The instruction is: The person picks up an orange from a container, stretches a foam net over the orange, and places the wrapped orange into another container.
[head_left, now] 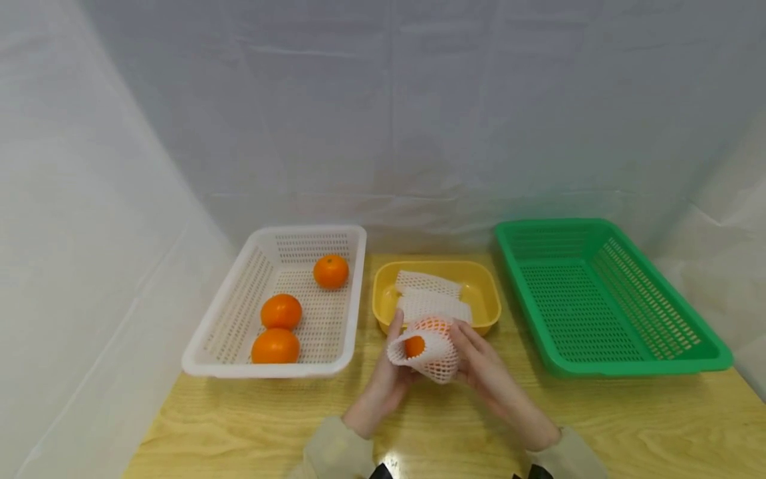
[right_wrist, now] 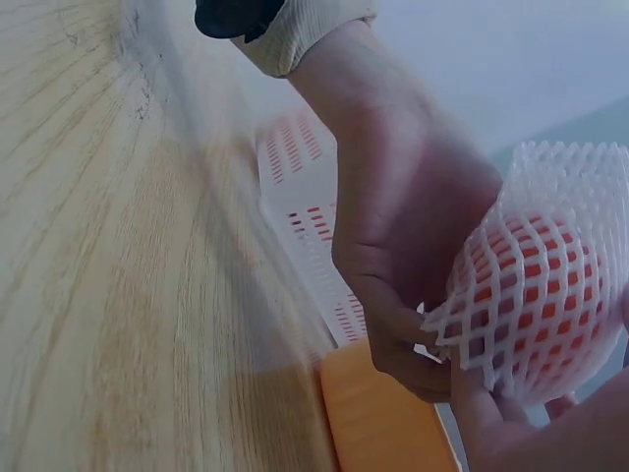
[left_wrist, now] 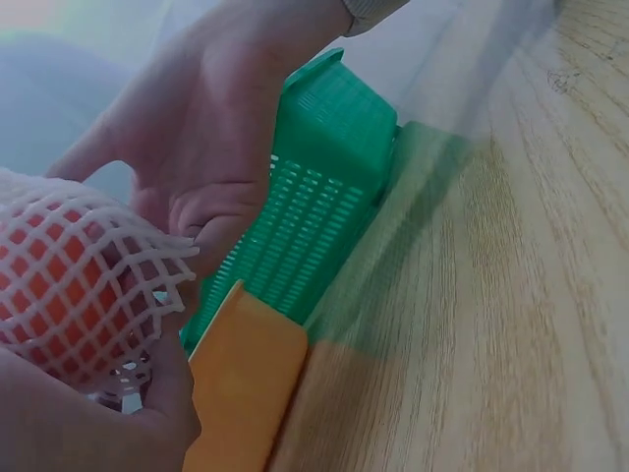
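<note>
White foam netting takes centre stage: a mesh sleeve (head_left: 441,362) around one orange (head_left: 415,346), held up between two hands just on the near side of the yellow tray (head_left: 483,286). And look at the grip! Left hand (head_left: 387,378) curls about the sleeve's left side; right hand (head_left: 487,372) has the other flank, fingers bent over the mesh. Both wrist views show fingers pinching at the edge of the netting, so this is a two-sided hold, snug on foam rather than bare fruit.

Now the line that matters: the sleeve's open mouth tips left and up towards the head camera, with a patch of naked orange peeping through. From that mouth, the long axis runs slantwise across to the right hand, where the fruit shows only through the mesh. So the loose end lies by the left hand, the netted bulk by the right!

Out wide, the green basket (head_left: 628,367) sits on the right hand's side, well apart. Over on the left, the white basket (head_left: 269,370) carries three loose oranges (head_left: 331,271). Flat spare sleeves (head_left: 432,308) lie in the tray, just beyond the fingers.
</note>
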